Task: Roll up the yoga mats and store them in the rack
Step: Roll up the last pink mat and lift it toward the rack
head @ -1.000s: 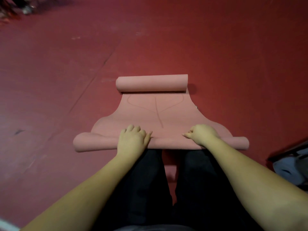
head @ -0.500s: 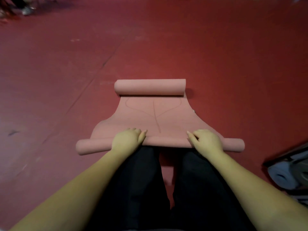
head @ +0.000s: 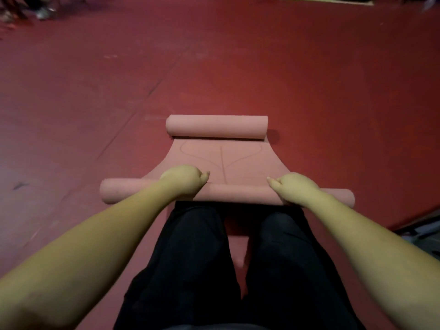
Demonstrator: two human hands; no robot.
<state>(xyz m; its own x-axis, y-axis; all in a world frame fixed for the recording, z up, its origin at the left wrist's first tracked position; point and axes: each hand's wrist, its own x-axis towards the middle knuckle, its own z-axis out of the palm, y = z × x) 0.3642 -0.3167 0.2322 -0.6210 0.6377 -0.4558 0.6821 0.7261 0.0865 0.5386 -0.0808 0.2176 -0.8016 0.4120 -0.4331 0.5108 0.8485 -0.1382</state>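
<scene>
A pink yoga mat [head: 242,166] lies on the red floor in front of my knees, with faint curved lines on its flat middle. Its far end is curled into a short roll [head: 216,127]. Its near end is wound into a longer roll [head: 238,194] that lies across my view. My left hand [head: 183,182] grips this near roll left of centre, fingers curled over its far side. My right hand [head: 294,190] grips it right of centre in the same way. My fingertips are hidden behind the roll.
My legs in black trousers [head: 214,258] kneel just behind the near roll. A dark grey object [head: 421,232] sits at the right edge. Shoes [head: 42,11] stand at the far top left. A floor seam [head: 152,89] runs diagonally on the left.
Both hands have pushed the near roll forward, away from me. Their fingers have curled further over it, and the flat stretch between the two rolls is shorter.
</scene>
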